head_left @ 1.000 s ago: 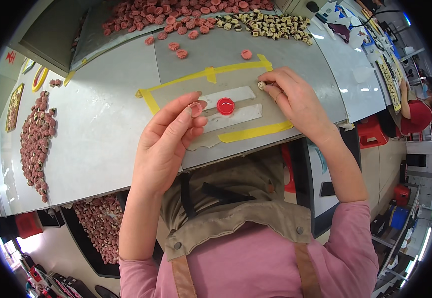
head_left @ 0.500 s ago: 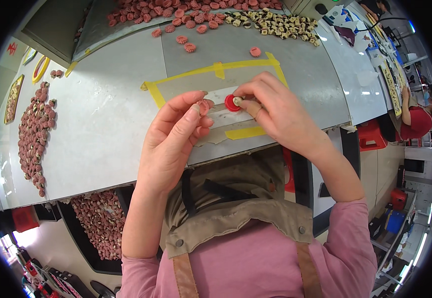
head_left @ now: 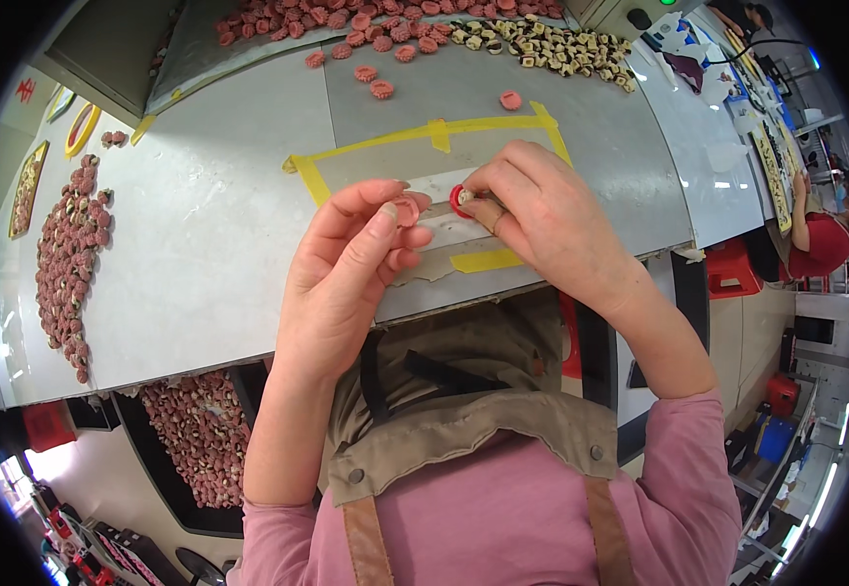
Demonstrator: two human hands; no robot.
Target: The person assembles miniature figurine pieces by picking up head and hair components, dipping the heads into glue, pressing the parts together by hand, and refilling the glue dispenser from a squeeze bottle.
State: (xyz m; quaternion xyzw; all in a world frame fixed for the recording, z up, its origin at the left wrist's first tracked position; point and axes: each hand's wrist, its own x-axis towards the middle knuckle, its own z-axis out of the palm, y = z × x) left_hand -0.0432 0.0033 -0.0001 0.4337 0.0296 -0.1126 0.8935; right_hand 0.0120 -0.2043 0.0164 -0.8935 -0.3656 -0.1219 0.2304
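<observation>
Holding a pink cup (head_left: 407,211) between thumb and fingers, the left hand (head_left: 346,256) hangs just left of a red disc (head_left: 456,201) on the worktop (head_left: 210,244). The right hand (head_left: 549,223) is pinched on a pale bit (head_left: 466,196) at that disc; from here I can't tell whether the two touch. Yellow tape (head_left: 484,262) borders the spot, and beyond it pink cups (head_left: 346,20) lie heaped beside cream-and-black bits (head_left: 566,59).

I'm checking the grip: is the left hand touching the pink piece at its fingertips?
Touching. The head view shows the left hand pinching the pink piece between thumb and fingers.
</observation>
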